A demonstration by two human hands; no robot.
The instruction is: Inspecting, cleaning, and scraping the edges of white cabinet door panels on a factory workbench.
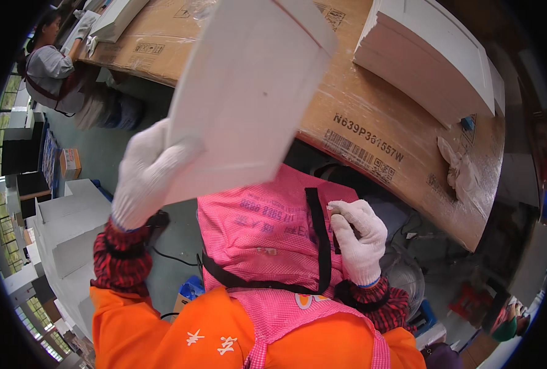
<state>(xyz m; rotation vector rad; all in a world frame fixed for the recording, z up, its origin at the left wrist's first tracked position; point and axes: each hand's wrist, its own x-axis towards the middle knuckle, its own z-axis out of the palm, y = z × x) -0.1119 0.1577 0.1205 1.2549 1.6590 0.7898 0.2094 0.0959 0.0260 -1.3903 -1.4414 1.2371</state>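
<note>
My left hand (145,175), in a white knit glove, grips the lower left corner of a flat white cardboard sheet (249,92) and holds it raised and tilted over the edge of the brown cardboard-covered table (372,123). My right hand (359,237), also gloved, rests with curled fingers on my pink checked apron (267,227), pinching the black strap (319,234) that runs down it. Red patterned sleeve covers wrap both wrists.
A tall stack of white sheets (433,55) lies on the table at the upper right, with a crumpled cloth (461,169) near the table edge. Another stack of white sheets (70,227) stands at my lower left. A person (52,67) works at the far left.
</note>
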